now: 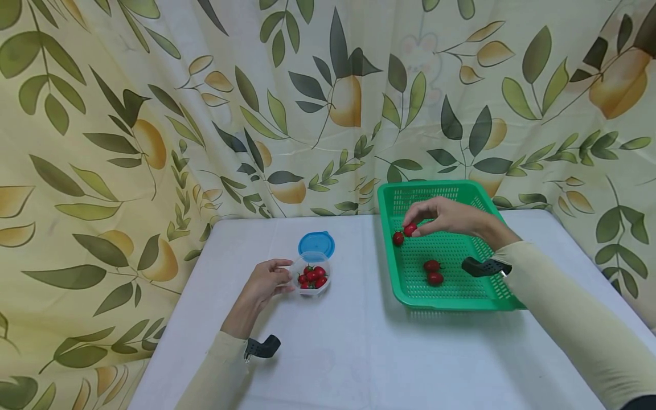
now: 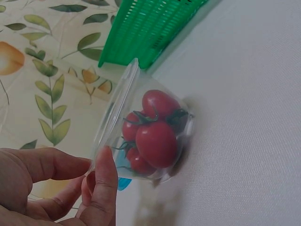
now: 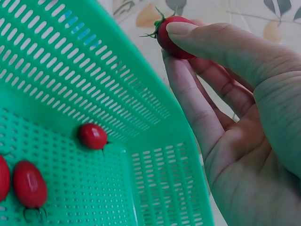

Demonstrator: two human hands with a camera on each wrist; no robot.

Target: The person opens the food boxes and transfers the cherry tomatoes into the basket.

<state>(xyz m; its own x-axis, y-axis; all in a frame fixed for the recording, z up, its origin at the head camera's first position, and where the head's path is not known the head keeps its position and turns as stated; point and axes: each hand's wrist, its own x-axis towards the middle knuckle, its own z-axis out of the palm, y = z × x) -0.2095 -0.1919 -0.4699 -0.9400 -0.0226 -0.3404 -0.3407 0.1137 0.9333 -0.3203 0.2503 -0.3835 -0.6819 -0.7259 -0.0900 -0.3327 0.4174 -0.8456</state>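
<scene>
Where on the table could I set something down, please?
Bare table lies between the tub and the basket, and nearer the person between the two sleeves. It is crowded at the tub, with the left hand holding it and the lid behind, and in the basket's far left, where the right hand pinches a tomato near another tomato.

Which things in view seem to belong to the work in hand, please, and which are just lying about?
In the work:
tomato, pinched by the right hand
basket, with three more tomatoes
tub of tomatoes, held by the left hand

Seemingly just there:
lid, untouched beyond the tub, though it may fit it
curtain, as backdrop
</scene>
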